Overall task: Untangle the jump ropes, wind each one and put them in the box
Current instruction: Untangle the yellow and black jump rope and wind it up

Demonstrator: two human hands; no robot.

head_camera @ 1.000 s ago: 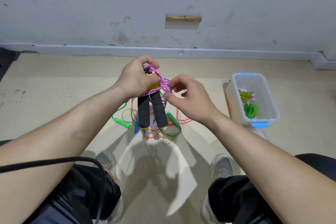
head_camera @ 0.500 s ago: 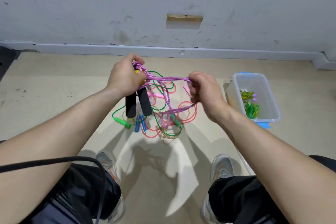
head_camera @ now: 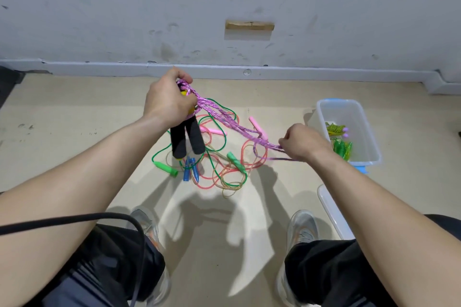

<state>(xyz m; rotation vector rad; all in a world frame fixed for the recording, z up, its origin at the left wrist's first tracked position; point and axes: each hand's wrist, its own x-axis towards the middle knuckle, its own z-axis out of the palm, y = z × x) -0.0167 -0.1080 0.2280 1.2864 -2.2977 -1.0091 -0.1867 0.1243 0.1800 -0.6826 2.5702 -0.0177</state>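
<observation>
Our left hand is clenching the purple braided jump rope just above its two black foam handles, which are hanging down. Our right hand is pinching its strands taut toward four o'clock. Beneath them, a tangle of ropes in green, pink and yellow is lying on the floor. At three o'clock, the clear box is holding wound ropes.

A stretched band of purple braided rope is slanting through the air above the loose tangle of thin green, pink and yellow jump ropes on the beige floor, blocking a straight reach down. Right of the tangle, the clear rectangular plastic box is sitting open-topped, its far half bare, wound green ropes filling the near half. Left of the tangle, bare floor is lying open.
</observation>
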